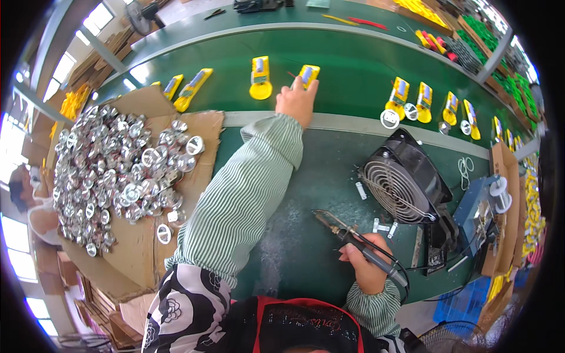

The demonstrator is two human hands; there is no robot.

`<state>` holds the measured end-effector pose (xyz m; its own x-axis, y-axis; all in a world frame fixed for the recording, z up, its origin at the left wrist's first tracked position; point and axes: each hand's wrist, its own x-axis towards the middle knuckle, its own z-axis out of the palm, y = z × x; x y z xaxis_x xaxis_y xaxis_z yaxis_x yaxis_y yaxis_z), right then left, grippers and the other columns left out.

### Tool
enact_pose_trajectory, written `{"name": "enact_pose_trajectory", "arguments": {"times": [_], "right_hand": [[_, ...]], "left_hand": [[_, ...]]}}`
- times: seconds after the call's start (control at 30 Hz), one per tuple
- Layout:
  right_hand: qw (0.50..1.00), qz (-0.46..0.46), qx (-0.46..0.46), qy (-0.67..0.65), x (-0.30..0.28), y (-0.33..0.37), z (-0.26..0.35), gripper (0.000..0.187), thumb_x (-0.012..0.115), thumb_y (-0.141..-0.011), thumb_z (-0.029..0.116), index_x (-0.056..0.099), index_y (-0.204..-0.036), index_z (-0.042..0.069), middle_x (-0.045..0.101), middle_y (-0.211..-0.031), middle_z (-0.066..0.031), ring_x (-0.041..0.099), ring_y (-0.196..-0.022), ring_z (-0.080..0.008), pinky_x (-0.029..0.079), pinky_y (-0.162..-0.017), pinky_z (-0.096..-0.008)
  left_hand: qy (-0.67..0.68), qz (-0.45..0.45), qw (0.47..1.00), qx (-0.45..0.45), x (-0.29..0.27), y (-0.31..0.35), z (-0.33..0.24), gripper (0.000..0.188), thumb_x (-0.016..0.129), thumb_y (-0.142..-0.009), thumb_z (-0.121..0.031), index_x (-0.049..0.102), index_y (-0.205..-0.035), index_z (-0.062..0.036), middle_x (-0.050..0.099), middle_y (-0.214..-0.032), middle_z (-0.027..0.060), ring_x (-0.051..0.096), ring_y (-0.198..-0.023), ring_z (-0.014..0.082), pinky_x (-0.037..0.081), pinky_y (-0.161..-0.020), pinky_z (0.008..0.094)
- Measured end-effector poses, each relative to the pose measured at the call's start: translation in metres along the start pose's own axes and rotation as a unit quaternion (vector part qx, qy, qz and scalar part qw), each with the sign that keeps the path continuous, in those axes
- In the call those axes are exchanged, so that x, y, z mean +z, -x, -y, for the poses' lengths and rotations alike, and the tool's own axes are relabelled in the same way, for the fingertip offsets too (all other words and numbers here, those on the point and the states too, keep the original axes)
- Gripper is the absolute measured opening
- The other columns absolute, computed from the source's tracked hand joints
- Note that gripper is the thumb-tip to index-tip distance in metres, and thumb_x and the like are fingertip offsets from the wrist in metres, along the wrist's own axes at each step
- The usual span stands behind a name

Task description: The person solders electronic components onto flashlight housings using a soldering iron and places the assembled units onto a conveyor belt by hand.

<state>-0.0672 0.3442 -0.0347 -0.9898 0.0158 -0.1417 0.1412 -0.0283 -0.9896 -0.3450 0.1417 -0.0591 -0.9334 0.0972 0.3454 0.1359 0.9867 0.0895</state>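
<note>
My left arm, in a green-and-white striped sleeve, stretches across the table to the green belt. There my left hand (pixel 296 103) is closed on the lower end of a yellow flashlight housing (pixel 309 73) with a grey-violet cell in it; the fingers hide that end. Lower right, my right hand (pixel 369 268) grips the grey handle of a soldering iron (pixel 376 259). The iron's tip, with a thin tube alongside it, points up and left over the dark green tabletop. Another yellow housing (pixel 260 79) lies on the belt left of my left hand.
A cardboard tray (pixel 203 138) heaped with shiny reflector cups (pixel 118 159) lies left. A black fan (pixel 406 176) stands right, near a blue device with a solder spool (pixel 500 194). Small white pieces (pixel 381 226) lie before the fan. More housings (pixel 424 101) line the belt (pixel 347 65).
</note>
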Motion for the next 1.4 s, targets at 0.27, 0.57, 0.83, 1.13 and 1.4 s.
{"name": "enact_pose_trajectory", "arguments": {"times": [0.27,0.57,0.83,1.13,1.4], "right_hand": [[0.999,0.005,-0.032,-0.006,0.007,0.009,0.003,0.016,0.062,-0.08,-0.002,0.054,-0.093,-0.006,0.066,-0.076,-0.0155,0.065,-0.062,-0.0172,0.054,-0.059,-0.0272],[0.998,0.04,-0.036,-0.018,0.022,0.02,0.014,0.017,0.06,-0.082,-0.002,0.052,-0.096,-0.006,0.065,-0.078,-0.017,0.064,-0.063,-0.0179,0.055,-0.061,-0.0287],[0.998,0.054,-0.038,-0.002,0.032,0.029,0.016,0.017,0.06,-0.082,-0.002,0.053,-0.097,-0.006,0.065,-0.078,-0.017,0.064,-0.063,-0.0179,0.054,-0.061,-0.0279],[0.996,0.072,-0.054,-0.004,0.033,0.032,0.015,0.016,0.06,-0.082,-0.002,0.053,-0.095,-0.007,0.065,-0.077,-0.0165,0.064,-0.063,-0.0172,0.054,-0.06,-0.0275],[0.996,0.074,-0.05,-0.001,0.038,0.031,0.015,0.016,0.061,-0.082,-0.002,0.053,-0.095,-0.007,0.065,-0.077,-0.0166,0.064,-0.063,-0.0169,0.054,-0.059,-0.0272]], "left_hand": [[0.009,0.012,0.996,0.088,-0.094,0.168,0.012,0.055,0.06,-0.077,-0.007,0.045,-0.13,-0.0126,0.041,-0.129,0.0198,0.054,-0.084,0.0323,0.048,-0.077,0.0411],[0.135,0.066,0.987,0.058,-0.159,0.3,0.034,0.047,0.067,-0.074,-0.01,0.055,-0.12,-0.01,0.047,-0.124,0.0164,0.054,-0.094,0.0319,0.048,-0.079,0.0405],[-0.07,-0.093,0.985,-0.124,-0.19,0.298,0.162,0.006,0.059,-0.079,-0.009,0.06,-0.084,-0.0058,0.053,-0.078,0.0095,0.054,-0.077,0.0289,0.045,-0.066,0.0408],[0.113,-0.078,0.977,-0.162,-0.191,0.292,0.21,0.014,0.066,-0.074,-0.004,0.064,-0.088,-0.006,0.06,-0.101,0.0069,0.055,-0.088,0.0288,0.046,-0.076,0.0388],[-0.063,-0.034,0.997,0.017,-0.168,0.287,0.203,0.021,0.069,-0.067,-0.006,0.064,-0.087,-0.0047,0.06,-0.094,0.0044,0.054,-0.088,0.0267,0.048,-0.073,0.0363]]}}
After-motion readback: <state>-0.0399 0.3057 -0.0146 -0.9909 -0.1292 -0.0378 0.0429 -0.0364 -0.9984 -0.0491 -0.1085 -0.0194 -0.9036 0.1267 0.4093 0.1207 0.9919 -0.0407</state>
